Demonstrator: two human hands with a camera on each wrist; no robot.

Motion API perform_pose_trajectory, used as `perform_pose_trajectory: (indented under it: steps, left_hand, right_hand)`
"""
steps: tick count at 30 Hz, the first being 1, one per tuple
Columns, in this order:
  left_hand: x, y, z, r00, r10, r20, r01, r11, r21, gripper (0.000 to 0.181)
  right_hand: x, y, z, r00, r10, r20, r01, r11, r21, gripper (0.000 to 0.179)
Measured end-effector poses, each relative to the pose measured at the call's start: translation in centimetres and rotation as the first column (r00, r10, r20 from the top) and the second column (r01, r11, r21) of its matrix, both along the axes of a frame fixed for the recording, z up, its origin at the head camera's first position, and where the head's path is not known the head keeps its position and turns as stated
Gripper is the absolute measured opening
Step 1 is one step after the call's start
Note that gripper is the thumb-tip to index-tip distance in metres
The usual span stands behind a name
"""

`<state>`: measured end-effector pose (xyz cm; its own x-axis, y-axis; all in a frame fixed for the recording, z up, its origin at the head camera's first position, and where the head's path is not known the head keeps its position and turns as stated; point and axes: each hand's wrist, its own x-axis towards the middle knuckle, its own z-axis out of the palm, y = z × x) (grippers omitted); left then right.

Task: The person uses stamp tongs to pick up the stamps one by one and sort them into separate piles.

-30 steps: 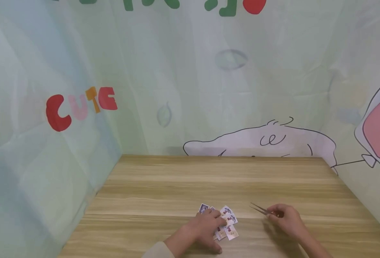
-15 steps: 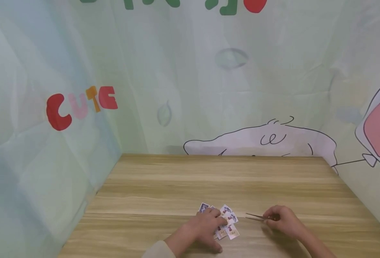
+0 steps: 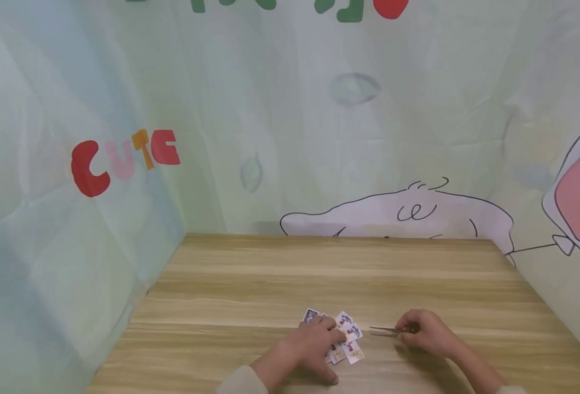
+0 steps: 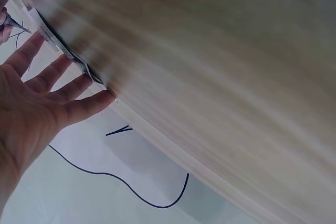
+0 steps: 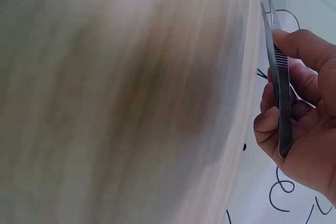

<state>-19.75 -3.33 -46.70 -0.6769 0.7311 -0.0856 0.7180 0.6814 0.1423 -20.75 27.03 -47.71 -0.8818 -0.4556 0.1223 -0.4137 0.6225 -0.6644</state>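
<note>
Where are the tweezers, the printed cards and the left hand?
Tweezers (image 5: 284,95), right wrist view: middle of the metal body.
Printed cards (image 3: 352,332), head view: face of one card.
Left hand (image 3: 315,343), head view: back of the hand.

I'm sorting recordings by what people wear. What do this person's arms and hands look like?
The left hand and right hand are both bare, with no gloves, rings or markings that I can see. The left sleeve is pale beige and looks plain; of the right sleeve, only a similarly pale edge shows. No cables are visible.
</note>
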Motion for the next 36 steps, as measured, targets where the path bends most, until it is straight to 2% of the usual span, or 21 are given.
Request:
perform_pose_trajectory:
  steps: [12, 27, 36]
  left_hand:
    - [-0.1, -0.1, -0.1, 0.999, -0.008, -0.032, 0.008, 1.000, -0.011, 0.070]
    - [-0.2, 0.0, -0.4, 0.999, -0.007, -0.032, 0.006, 1.000, -0.027, 0.071]
    - [-0.3, 0.0, -0.4, 0.999, -0.010, -0.040, 0.009, 0.999, -0.032, 0.071]
  right_hand:
    - [-1.1, -0.8, -0.1, 0.996, 0.093, -0.009, -0.093, 0.996, -0.010, 0.010]
    - [-1.5, -2.0, -0.1, 0.992, 0.112, 0.055, -0.110, 0.993, -0.040, 0.011]
    - [-1.8, -2.1, -0.1, 0.992, 0.114, 0.043, -0.113, 0.993, -0.031, 0.010]
